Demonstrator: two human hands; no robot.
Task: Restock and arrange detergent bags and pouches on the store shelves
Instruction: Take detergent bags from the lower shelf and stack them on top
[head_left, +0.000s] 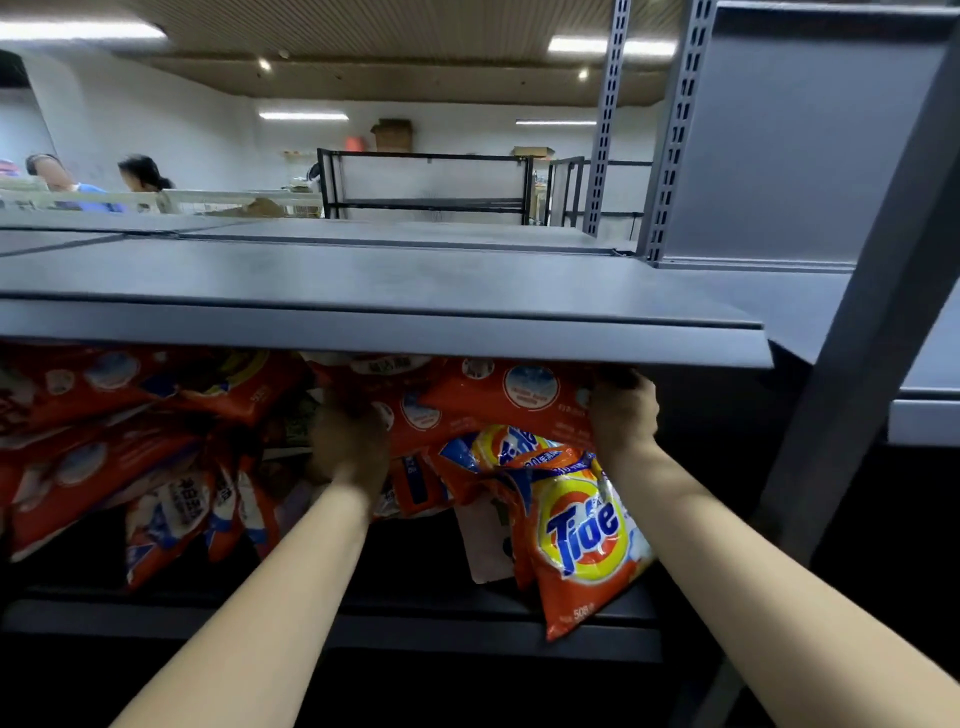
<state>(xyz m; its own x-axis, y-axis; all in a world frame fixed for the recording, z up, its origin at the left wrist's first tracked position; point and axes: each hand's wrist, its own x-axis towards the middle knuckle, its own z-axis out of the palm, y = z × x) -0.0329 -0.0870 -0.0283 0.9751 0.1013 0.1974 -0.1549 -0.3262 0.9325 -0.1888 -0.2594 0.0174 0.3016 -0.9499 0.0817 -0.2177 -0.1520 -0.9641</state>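
Detergent bags (104, 415) crowd the lower shelf (332, 623) in a slumped orange jumble at left, not yet straightened. Mid-shelf, the left hand (350, 447) reaches among them; its grip cannot be made out. Rightward, one Tide bag (582, 540) sags over the shelf edge, while the right hand (621, 413) grips a large orange bag (514, 400). Most arranging seems left.

Ceiling strip lights (78, 30) glare white overhead; the far room is bright. The upper shelf (384, 291) casts deep shadow over the bay beneath, dimming the detergent bags (582, 525). Overall soft focus; wide-angle bending tilts the right-hand upright (857, 364).
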